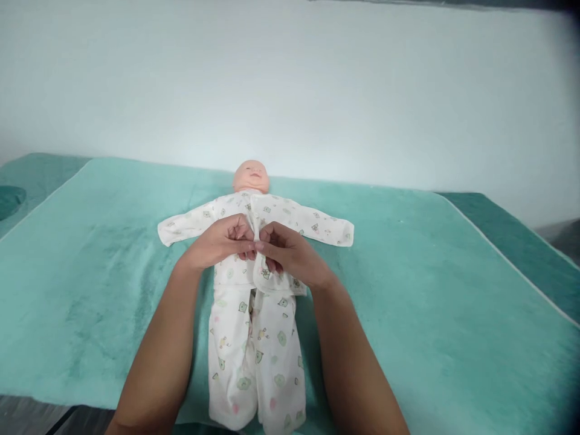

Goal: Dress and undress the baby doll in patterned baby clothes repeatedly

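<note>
A baby doll (251, 176) lies on its back, head toward the wall, its sleeved arms spread wide. It wears a white printed baby shirt (283, 210) and matching baby pants (278, 356). At the shirt's front opening, my left hand (231, 237) pinches one edge at chest height. My right hand (285, 251) pinches the cloth just beside it, thumb tips almost meeting. The shirt's lower front flap hangs loose below my fingers. Whatever fastener lies between the fingertips is hidden.
A green plush blanket (421, 302) covers the surface under the doll, with a darker green cloth (502, 241) at the right. Behind it rises a white wall (290, 78). Grey floor (31, 417) shows at the lower left.
</note>
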`<action>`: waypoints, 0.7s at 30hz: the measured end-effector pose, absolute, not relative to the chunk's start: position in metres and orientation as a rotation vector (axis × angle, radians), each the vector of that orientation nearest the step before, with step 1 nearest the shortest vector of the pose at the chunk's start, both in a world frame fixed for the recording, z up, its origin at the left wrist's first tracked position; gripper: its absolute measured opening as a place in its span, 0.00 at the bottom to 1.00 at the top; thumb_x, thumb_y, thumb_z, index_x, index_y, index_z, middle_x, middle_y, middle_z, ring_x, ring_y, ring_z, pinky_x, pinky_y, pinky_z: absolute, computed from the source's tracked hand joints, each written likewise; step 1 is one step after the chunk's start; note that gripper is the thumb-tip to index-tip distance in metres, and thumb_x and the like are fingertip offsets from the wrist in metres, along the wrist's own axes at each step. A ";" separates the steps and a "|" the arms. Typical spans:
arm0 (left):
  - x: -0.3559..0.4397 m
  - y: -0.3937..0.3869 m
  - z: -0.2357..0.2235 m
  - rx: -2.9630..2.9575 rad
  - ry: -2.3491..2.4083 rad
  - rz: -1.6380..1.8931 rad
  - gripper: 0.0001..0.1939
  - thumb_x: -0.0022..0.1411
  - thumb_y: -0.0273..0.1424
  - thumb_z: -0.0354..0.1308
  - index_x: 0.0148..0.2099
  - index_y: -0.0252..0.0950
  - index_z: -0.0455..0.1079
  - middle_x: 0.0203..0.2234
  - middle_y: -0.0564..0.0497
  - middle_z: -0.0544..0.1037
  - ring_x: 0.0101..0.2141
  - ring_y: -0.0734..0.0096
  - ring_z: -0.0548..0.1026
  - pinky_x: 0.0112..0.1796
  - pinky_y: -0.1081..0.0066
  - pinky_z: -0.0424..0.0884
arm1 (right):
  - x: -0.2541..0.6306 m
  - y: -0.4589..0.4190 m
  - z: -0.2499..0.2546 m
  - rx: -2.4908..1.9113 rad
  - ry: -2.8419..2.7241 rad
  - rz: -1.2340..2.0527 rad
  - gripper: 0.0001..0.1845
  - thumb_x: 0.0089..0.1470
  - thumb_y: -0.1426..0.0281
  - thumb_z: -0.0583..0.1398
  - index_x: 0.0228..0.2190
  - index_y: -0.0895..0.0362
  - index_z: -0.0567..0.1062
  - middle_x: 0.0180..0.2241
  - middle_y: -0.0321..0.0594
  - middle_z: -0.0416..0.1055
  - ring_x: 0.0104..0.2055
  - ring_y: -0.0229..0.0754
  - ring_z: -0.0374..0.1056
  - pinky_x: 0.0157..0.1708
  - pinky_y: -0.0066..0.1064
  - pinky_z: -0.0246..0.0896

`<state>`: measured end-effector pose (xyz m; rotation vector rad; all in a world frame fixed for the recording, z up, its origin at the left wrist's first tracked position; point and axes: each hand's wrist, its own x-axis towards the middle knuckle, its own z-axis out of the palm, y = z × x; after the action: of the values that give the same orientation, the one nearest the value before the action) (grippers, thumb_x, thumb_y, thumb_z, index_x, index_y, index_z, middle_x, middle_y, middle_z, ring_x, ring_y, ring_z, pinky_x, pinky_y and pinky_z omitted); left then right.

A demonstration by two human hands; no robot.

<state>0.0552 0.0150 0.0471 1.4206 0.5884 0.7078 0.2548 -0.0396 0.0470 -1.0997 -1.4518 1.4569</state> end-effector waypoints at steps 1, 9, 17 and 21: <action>0.055 0.014 0.048 1.431 0.604 0.696 0.21 0.60 0.32 0.67 0.32 0.38 0.54 0.28 0.56 0.73 0.28 0.75 0.77 0.28 0.75 0.72 | 0.256 -0.039 0.046 -1.092 -1.467 1.451 0.21 0.57 0.50 0.64 0.32 0.53 0.66 0.20 0.27 0.63 0.20 0.32 0.59 0.19 0.25 0.53; 0.056 0.012 0.052 1.460 0.709 0.632 0.19 0.56 0.31 0.68 0.31 0.37 0.57 0.27 0.58 0.70 0.27 0.77 0.74 0.29 0.75 0.73 | 0.251 -0.039 0.046 -1.197 -1.441 1.413 0.22 0.61 0.49 0.60 0.29 0.54 0.68 0.17 0.29 0.66 0.18 0.33 0.58 0.19 0.25 0.52; 0.046 0.007 0.067 1.609 0.678 0.288 0.09 0.60 0.28 0.63 0.44 0.38 0.76 0.30 0.52 0.81 0.32 0.71 0.79 0.35 0.73 0.74 | 0.260 -0.033 0.035 -1.228 -1.304 1.074 0.16 0.59 0.55 0.63 0.29 0.54 0.71 0.20 0.31 0.68 0.23 0.36 0.64 0.24 0.28 0.60; 0.046 0.006 0.064 1.605 0.688 0.368 0.11 0.63 0.36 0.62 0.46 0.37 0.77 0.29 0.50 0.80 0.30 0.69 0.79 0.31 0.71 0.73 | 0.258 -0.026 0.023 -1.240 -1.344 0.569 0.09 0.60 0.61 0.61 0.39 0.52 0.75 0.41 0.39 0.76 0.45 0.44 0.72 0.48 0.38 0.69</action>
<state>0.0456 0.0058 0.0644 1.6047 0.6878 0.3676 0.2575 -0.0261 0.0233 -1.2399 -1.3443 0.5687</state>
